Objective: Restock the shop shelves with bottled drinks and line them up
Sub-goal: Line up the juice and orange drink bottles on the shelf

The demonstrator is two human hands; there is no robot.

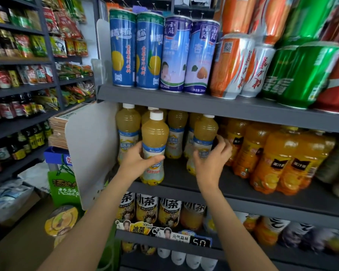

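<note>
My left hand [137, 161] grips a yellow pear-juice bottle [155, 139] with a white cap, standing at the front edge of the grey middle shelf [243, 190]. My right hand [213, 159] wraps around a second, similar juice bottle [205, 133] a little further back on the same shelf. Behind them stand several more of these bottles [127, 130] in rows. To the right are orange juice bottles [282, 159].
Tall cans [149, 53] fill the shelf above. Iced tea bottles [147, 210] fill the shelf below, behind price tags [200, 241]. A white side panel [92, 149] bounds the shelf on the left. Sauce bottles and snack packs line the racks at far left [18, 106].
</note>
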